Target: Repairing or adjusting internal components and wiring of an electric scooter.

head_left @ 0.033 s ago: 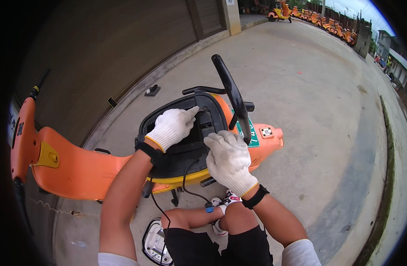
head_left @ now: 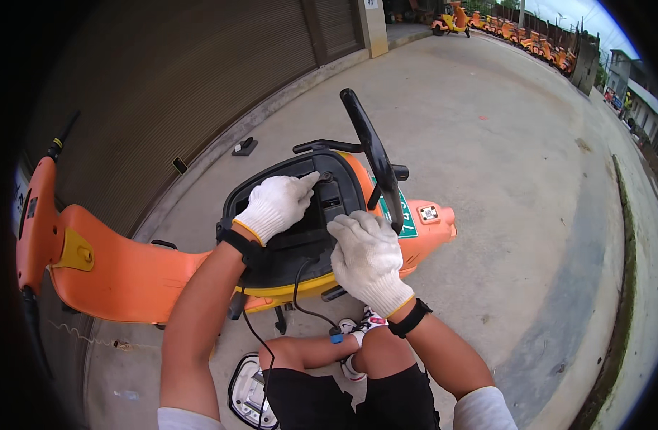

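An orange scooter [head_left: 121, 261] stands crosswise in front of me, its black oval compartment [head_left: 237, 193] uncovered. My left hand [head_left: 280, 204], in a white knitted glove, reaches over that compartment. Its index finger stretches to a round dark fitting [head_left: 326, 177] near the rear end, while the other fingers are curled; what they hold, if anything, is hidden. My right hand [head_left: 368, 254], gloved alike, lies at the compartment's near rear rim below the black rear bar [head_left: 372, 147]. Its fingers bend inward and their tips are out of sight. A black cable [head_left: 296, 290] with a blue connector [head_left: 336, 337] hangs down the near side.
A black-and-white oval part [head_left: 250, 390] lies on the ground beside my leg. A small dark object [head_left: 245, 147] lies by the brown shutter [head_left: 193, 79]. Several orange scooters [head_left: 526, 36] stand far off at the right. A gutter [head_left: 625, 287] runs along the right.
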The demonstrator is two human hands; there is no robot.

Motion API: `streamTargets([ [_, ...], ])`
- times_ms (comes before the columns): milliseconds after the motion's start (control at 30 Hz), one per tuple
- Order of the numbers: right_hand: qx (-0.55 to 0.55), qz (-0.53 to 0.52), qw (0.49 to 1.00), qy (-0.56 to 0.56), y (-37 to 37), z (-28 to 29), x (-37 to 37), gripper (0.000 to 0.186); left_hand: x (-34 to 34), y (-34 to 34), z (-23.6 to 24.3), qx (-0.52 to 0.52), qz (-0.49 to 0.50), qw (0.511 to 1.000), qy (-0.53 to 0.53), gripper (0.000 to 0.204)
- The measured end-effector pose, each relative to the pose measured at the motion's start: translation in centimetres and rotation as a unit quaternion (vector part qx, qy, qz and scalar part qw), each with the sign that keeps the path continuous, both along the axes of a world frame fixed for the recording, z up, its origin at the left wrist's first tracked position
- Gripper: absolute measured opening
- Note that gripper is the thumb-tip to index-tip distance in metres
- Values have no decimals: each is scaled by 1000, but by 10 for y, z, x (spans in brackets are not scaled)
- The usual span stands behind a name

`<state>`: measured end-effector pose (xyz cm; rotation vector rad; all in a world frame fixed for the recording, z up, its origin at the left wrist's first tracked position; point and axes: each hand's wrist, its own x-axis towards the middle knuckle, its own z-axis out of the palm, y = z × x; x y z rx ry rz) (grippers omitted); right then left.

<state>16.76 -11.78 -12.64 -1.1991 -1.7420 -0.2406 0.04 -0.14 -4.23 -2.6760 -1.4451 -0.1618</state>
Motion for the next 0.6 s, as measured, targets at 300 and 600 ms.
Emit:
streamTargets([
  [300, -4, -3, 1000, 19, 0, -3, -9, 29, -3, -6, -4, -20, 42, 996, -76, 44],
  [600, 17, -4, 999, 36, -2, -2, -6, 28, 17, -9, -6, -29, 24, 974, -224, 40],
])
